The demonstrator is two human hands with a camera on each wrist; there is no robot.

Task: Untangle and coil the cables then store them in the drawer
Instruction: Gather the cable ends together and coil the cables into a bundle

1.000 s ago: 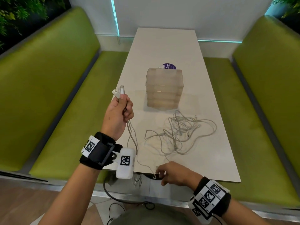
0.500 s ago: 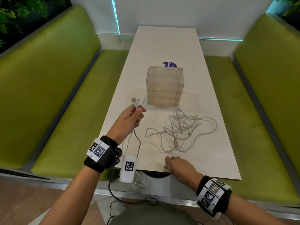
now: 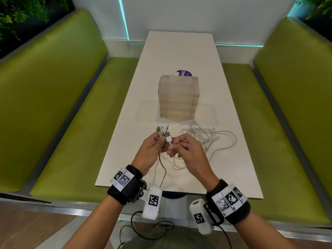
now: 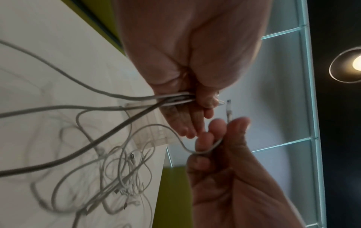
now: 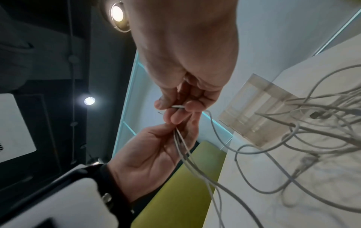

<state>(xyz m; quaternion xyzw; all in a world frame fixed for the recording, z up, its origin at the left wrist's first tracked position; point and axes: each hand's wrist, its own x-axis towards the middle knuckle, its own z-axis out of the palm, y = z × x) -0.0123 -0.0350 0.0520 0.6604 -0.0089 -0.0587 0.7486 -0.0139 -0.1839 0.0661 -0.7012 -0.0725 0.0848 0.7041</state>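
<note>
My left hand (image 3: pixel 160 141) grips a bunch of several cable ends (image 3: pixel 162 132), their plugs sticking up above the fingers. Beside it, my right hand (image 3: pixel 172 143) pinches one white cable just below its USB plug (image 3: pixel 168 139). In the left wrist view the held cables (image 4: pixel 171 98) run out to the tangle (image 4: pixel 121 177) on the table. The right wrist view shows thumb and forefinger pinching the white plug (image 5: pixel 177 106). The loose white tangle (image 3: pixel 208 139) lies to the right of both hands. A translucent drawer unit (image 3: pixel 178 97) stands behind it, its drawers closed.
The white table (image 3: pixel 179 51) runs away from me between two green benches (image 3: pixel 62 105). A purple round sticker (image 3: pixel 185 73) shows behind the drawer unit. Black wrist-camera leads (image 3: pixel 143 229) hang below the table's near edge.
My left hand came down and toward the middle with its cable ends. My right hand rose from the table's near edge with a cable end and now meets the left hand.
</note>
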